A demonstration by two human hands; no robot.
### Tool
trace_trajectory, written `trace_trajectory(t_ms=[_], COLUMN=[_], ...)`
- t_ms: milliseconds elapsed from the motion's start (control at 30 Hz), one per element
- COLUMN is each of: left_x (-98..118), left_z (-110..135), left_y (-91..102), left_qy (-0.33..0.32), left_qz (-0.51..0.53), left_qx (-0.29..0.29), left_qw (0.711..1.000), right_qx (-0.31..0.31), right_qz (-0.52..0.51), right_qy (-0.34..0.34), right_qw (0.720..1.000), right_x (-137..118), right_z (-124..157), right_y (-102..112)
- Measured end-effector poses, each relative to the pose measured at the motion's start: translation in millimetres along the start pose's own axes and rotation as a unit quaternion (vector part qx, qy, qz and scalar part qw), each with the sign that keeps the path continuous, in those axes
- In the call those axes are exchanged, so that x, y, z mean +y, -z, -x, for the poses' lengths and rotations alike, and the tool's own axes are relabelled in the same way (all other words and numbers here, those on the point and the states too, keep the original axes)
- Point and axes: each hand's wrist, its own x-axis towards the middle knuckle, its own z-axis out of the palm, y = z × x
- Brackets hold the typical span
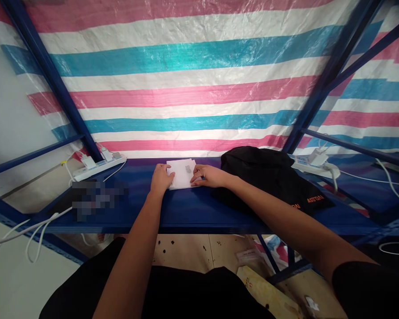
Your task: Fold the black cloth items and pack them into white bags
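Observation:
A small stack of white paper sheets (180, 173) lies on the blue metal shelf, with a block of print near its upper right. My left hand (162, 178) holds the stack's left edge, thumb over the top sheet and fingers bent at the side. At the opposite edge, my right hand (209, 176) grips the paper with curled fingers, thumb and fingertips on the sheets. Parts of the fingers at both edges are hidden. A few sheets look slightly out of line at the top.
Black cloth with orange lettering (262, 170) is bunched on the blue shelf (186, 215), right of the paper. White power strips (99, 167) with plugs and cables lie at both ends. Blue posts (56, 84) frame a striped plastic sheet (193, 97) behind. A blurred dark item sits left.

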Motion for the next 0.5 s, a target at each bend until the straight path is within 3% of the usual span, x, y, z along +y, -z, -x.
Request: trace_trajectory(t_ms=[300,400,500], left_x=[1.3,1.2,0.6], left_z=[0.2,-2.1,-6.2], left_y=[4.5,6.5,6.1], left_qy=[-0.016,-0.005,0.043], left_qz=[0.019,0.096,0.254], left_qx=[0.003,0.032,0.065], left_qw=[1.0,0.995,0.964], right_qx=[0.01,0.053,0.122], right_qz=[-0.035,-0.011,0.014], right_qy=[0.003,-0.024,-0.078], right_qw=[0.999,0.998,0.989], right_x=[3.7,2.3,4.5], right_z=[1.8,1.3,0.0], right_y=[0.4,-3.3,-7.9])
